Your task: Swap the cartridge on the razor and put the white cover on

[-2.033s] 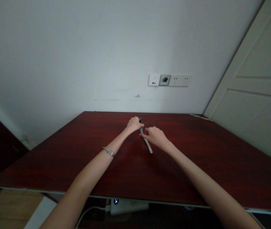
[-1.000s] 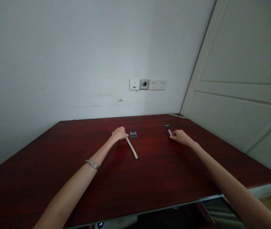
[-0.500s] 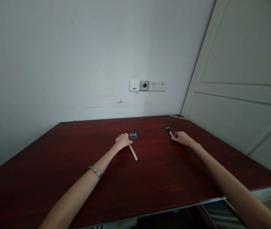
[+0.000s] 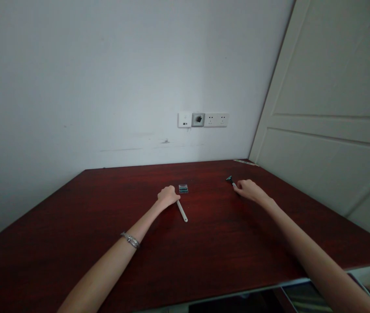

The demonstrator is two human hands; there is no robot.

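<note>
On the dark red table (image 4: pixel 204 252) my left hand (image 4: pixel 168 195) lies curled over the upper end of a thin white handle (image 4: pixel 182 212), which rests flat and points toward me. Just right of that hand sits a small clear case with teal blade cartridges (image 4: pixel 183 188). Farther right, my right hand (image 4: pixel 248 190) pinches the white stub of a razor (image 4: pixel 231 180) whose dark teal head points toward the wall. A silver bracelet (image 4: pixel 130 240) is on my left wrist.
The table stands against a white wall with a row of sockets (image 4: pixel 203 119). A pale panelled door (image 4: pixel 328 108) runs along the table's right side. The table's near edge (image 4: pixel 237 293) crosses the bottom of the view.
Two seconds ago both hands met on one razor at the table's middle. They have since parted, the right carrying the headed piece to the right. Over the last half second both hands barely moved.
</note>
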